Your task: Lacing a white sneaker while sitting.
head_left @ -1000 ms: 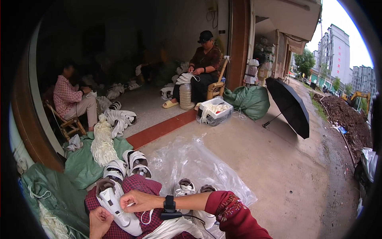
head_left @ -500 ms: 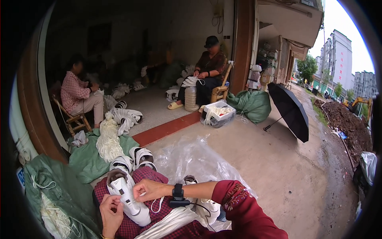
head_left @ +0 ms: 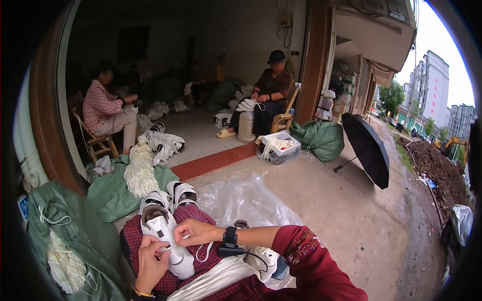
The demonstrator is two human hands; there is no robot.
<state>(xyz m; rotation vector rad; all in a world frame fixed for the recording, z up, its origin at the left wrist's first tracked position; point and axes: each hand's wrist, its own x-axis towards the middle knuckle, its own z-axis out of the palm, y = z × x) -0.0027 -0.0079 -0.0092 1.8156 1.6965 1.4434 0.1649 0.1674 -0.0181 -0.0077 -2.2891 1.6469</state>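
Observation:
A white sneaker with a grey-brown lining lies on my lap, its toe toward me. My left hand is at the near side of its lacing area, thumb and fingers pinched together. What lies between those fingertips is too small to make out. From the other side my right hand pinches a white shoelace, and a loop of shoelace hangs beneath it. The fingertips of both hands nearly meet over the shoe. A thick bundle of white laces lies across my checked lap below the right wrist.
More white shoes sit beyond my knees. Green sacks stand at left, one holding laces. Clear plastic sheeting covers ground ahead. Two seated people handle shoes in the doorway. A black umbrella rests open at right.
My left hand has moved right and up onto the shoe, nearer the right fingertips. The right hand stays at the lacing with the shoelace. The whole view has shifted slightly.

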